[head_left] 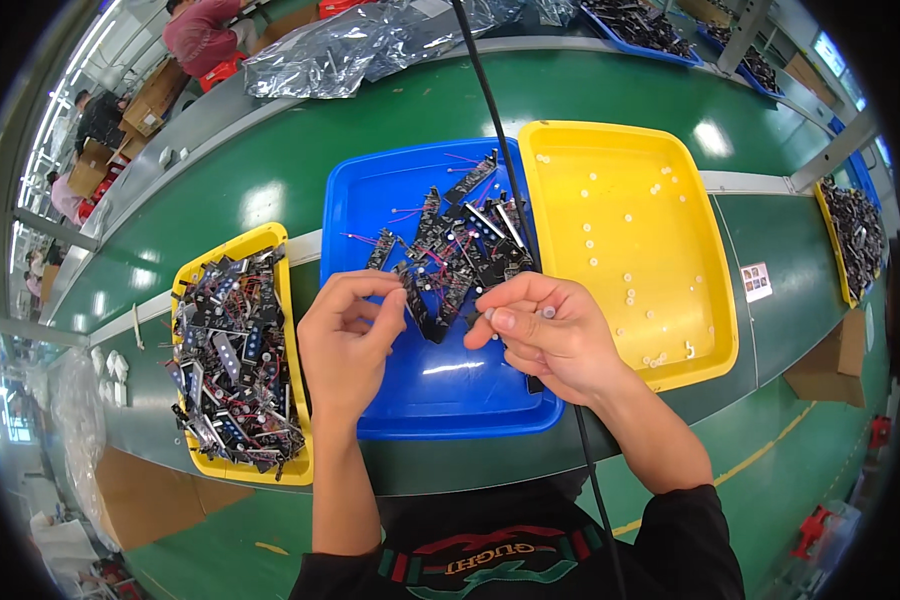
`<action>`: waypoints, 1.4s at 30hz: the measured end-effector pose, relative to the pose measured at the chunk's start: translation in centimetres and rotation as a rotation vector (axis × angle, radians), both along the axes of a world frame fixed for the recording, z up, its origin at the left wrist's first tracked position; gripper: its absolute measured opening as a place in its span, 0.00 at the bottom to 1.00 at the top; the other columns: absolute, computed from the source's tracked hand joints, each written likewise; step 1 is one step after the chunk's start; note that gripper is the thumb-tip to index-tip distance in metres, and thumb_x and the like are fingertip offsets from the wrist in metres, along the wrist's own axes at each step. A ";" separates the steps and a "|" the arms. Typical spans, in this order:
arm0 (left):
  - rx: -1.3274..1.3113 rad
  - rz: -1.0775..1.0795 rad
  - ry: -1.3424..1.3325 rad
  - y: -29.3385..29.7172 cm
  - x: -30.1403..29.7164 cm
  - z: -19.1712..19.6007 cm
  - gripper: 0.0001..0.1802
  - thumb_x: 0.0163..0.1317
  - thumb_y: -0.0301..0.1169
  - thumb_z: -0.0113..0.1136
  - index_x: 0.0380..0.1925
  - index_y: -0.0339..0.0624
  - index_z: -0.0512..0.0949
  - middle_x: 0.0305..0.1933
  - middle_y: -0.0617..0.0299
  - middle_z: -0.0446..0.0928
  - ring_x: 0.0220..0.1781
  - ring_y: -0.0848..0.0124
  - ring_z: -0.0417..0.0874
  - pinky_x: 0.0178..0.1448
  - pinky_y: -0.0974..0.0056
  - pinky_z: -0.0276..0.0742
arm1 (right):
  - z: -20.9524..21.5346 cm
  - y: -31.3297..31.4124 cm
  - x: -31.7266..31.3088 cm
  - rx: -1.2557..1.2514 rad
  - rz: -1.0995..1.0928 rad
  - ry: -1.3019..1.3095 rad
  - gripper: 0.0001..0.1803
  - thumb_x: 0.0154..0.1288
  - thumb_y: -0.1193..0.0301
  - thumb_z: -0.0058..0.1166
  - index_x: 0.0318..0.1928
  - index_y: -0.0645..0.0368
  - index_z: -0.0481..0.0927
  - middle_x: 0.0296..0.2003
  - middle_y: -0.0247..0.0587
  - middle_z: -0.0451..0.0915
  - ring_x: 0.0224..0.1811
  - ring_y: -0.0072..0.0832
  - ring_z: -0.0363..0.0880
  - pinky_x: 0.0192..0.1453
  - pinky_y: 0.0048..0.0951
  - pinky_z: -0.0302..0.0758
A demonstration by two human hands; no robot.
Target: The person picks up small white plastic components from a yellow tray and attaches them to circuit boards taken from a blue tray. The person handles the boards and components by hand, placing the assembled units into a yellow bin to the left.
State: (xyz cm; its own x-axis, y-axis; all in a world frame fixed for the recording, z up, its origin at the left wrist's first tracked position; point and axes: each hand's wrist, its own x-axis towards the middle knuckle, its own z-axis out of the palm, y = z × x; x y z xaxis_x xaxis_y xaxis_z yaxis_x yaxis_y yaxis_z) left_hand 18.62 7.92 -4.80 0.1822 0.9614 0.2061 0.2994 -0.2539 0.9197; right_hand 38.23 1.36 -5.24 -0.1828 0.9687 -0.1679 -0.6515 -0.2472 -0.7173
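Observation:
Over the blue tray, my left hand is closed, thumb and forefinger together; whatever they hold, if anything, is hidden. My right hand is closed to its right, pinching a small white round piece at the fingertips. A second small round piece shows between its fingers. A pile of black circuit boards with pink wires lies in the blue tray, just beyond both hands. Touching the blue tray on the right, a yellow tray holds several small white pieces scattered over its bottom.
A narrower yellow tray heaped with boards and wires stands at the left. A black cable hangs across the view between my hands. Clear plastic bags lie beyond the green belt. Another loaded yellow tray sits far right.

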 end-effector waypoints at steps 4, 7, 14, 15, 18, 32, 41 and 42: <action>-0.125 -0.094 -0.212 -0.5 0.0 1.1 0.05 0.61 0.25 0.59 0.32 0.32 0.78 0.43 0.52 0.79 0.37 0.70 0.82 0.35 0.71 0.74 | -0.3 0.0 0.1 0.058 -0.038 -0.049 0.06 0.62 0.76 0.57 0.40 0.62 0.79 0.31 0.49 0.83 0.16 0.10 0.60 0.17 0.15 0.54; -0.034 -0.168 -0.343 -0.2 0.2 0.3 0.06 0.63 0.27 0.56 0.33 0.34 0.76 0.43 0.51 0.79 0.45 0.68 0.81 0.47 0.64 0.74 | -0.3 -0.1 0.1 0.105 -0.077 -0.111 0.06 0.61 0.77 0.58 0.39 0.63 0.80 0.30 0.48 0.83 0.17 0.11 0.63 0.18 0.14 0.55; -0.513 -0.315 -0.832 -1.5 1.6 -0.4 0.06 0.64 0.27 0.56 0.37 0.34 0.76 0.38 0.53 0.81 0.42 0.69 0.82 0.44 0.69 0.76 | 0.6 -0.4 0.1 0.086 -0.165 -0.254 0.06 0.58 0.79 0.61 0.37 0.65 0.80 0.30 0.45 0.84 0.21 0.12 0.71 0.19 0.14 0.60; -0.575 -0.327 -0.808 -1.5 1.6 -0.7 0.07 0.63 0.26 0.57 0.37 0.34 0.76 0.37 0.54 0.81 0.40 0.69 0.83 0.44 0.69 0.77 | 0.6 -0.3 0.2 0.076 -0.173 -0.264 0.06 0.58 0.80 0.61 0.37 0.65 0.81 0.30 0.44 0.84 0.21 0.12 0.72 0.19 0.14 0.61; -0.692 -0.369 -0.823 -1.8 1.9 -1.3 0.09 0.61 0.23 0.59 0.40 0.31 0.78 0.34 0.55 0.82 0.36 0.72 0.83 0.43 0.71 0.77 | 0.6 -0.1 0.3 0.044 -0.190 -0.287 0.07 0.57 0.80 0.62 0.37 0.66 0.81 0.30 0.43 0.84 0.22 0.12 0.73 0.20 0.14 0.61; -0.321 -0.131 -0.425 -3.3 3.0 -0.5 0.13 0.54 0.14 0.63 0.41 0.29 0.78 0.37 0.51 0.82 0.41 0.70 0.83 0.47 0.69 0.79 | -0.3 -0.1 0.0 0.331 -0.239 -0.555 0.07 0.56 0.82 0.61 0.37 0.66 0.82 0.33 0.39 0.82 0.33 0.20 0.78 0.35 0.19 0.73; 0.025 -0.138 -0.341 -4.2 3.2 -0.9 0.11 0.55 0.14 0.61 0.40 0.29 0.78 0.38 0.52 0.82 0.42 0.71 0.83 0.47 0.72 0.78 | -0.3 -0.2 -0.4 0.450 -0.257 -0.723 0.06 0.55 0.84 0.60 0.35 0.64 0.82 0.33 0.40 0.80 0.34 0.22 0.78 0.35 0.19 0.73; 0.046 -0.142 -0.347 -4.3 3.2 -0.9 0.11 0.55 0.13 0.61 0.40 0.29 0.77 0.38 0.52 0.82 0.42 0.71 0.83 0.47 0.72 0.78 | -0.2 -0.3 -0.5 0.443 -0.271 -0.712 0.06 0.55 0.84 0.60 0.35 0.65 0.82 0.33 0.40 0.80 0.34 0.22 0.78 0.35 0.19 0.73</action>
State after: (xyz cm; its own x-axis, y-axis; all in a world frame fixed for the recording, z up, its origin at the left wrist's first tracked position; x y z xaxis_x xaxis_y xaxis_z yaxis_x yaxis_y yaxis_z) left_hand 21.79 3.66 -5.71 0.2245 0.9201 0.3209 -0.0690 -0.3134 0.9471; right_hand 37.70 1.07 -5.49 0.0676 0.9666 0.2472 -0.0087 0.2483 -0.9686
